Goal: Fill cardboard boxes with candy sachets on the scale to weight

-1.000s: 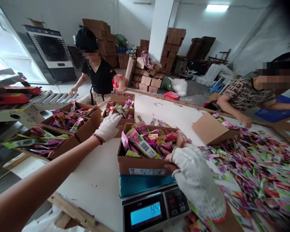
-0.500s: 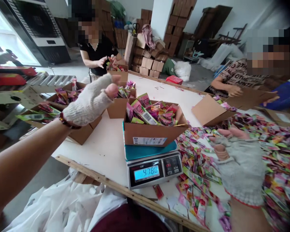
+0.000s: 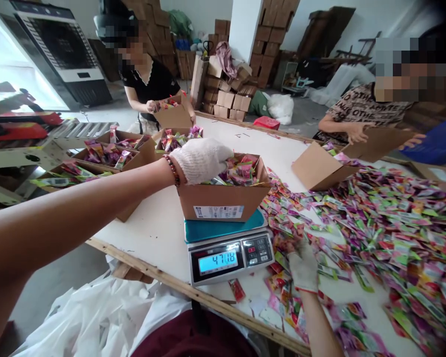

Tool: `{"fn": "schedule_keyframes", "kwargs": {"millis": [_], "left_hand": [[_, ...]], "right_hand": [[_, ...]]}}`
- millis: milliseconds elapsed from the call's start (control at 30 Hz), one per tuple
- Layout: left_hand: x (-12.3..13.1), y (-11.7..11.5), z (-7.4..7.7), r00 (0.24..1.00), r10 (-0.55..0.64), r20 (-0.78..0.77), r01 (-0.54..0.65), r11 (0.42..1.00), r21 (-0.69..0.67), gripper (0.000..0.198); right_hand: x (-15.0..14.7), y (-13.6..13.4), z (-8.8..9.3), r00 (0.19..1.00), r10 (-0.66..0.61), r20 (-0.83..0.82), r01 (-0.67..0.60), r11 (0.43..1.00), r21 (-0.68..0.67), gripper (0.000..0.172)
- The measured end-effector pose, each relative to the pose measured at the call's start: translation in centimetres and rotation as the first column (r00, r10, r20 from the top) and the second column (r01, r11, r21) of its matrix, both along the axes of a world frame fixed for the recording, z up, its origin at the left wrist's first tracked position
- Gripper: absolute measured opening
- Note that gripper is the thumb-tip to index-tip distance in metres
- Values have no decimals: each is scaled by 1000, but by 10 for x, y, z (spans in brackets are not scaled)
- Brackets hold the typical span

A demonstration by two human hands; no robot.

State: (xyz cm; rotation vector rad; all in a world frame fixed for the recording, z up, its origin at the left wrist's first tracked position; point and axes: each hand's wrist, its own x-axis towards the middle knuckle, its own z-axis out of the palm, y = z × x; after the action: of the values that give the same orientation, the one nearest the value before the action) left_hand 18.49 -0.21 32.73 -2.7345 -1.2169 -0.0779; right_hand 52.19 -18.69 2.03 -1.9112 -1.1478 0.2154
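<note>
Two gloved hands are recorded at the near edge of the table (image 3: 159, 233). The left hand (image 3: 200, 159) is set over the open top of a cardboard box (image 3: 223, 201), at its left rim, with the fingers curled downward among the packets (image 3: 241, 171) that fill it. The fingertips are hidden, so it cannot be told whether anything is pinched. The box is seated squarely on the platform of a scale (image 3: 226, 258), whose lit display faces the near edge.

The right hand (image 3: 303, 265) is laid palm-down just right of the scale, on the near fringe of a heap of loose packets (image 3: 375, 233) spread across the right half of the table. Its fingers are pointed toward the far edge and buried in the fringe; their grip cannot be told.

The box is found to the left of the right hand and slightly farther from the near edge, with the scale's corner between them. The left hand is the nearer to the box, being in contact with it. The loose packets are noted at all angles, with no common long axis.

Further filled boxes (image 3: 107, 153) are lined up along the left edge. Two other people (image 3: 152, 84) are occupied with boxes at the far edge.
</note>
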Motion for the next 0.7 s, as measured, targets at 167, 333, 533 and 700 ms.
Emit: {"fn": "schedule_keyframes", "kwargs": {"millis": [167,333,533,700], "left_hand": [[1,13,28,998,-30,-47,33,998,61,36],[39,6,98,996,-16,84,1,983,183,40],[126,-23,141,983,-173,53,141,917,374,85],[114,-23,98,962,-170,212,120,966,228,77]], "right_hand": [[-4,-13,-36,1000,-14,-3,13,994,-110,37],[-1,-12,-42,997,39,64,-29,988,-149,34],[0,-14,-40,993,67,97,-55,991,-121,29],[-1,-15,-40,992,85,95,-73,989,-126,30]]}}
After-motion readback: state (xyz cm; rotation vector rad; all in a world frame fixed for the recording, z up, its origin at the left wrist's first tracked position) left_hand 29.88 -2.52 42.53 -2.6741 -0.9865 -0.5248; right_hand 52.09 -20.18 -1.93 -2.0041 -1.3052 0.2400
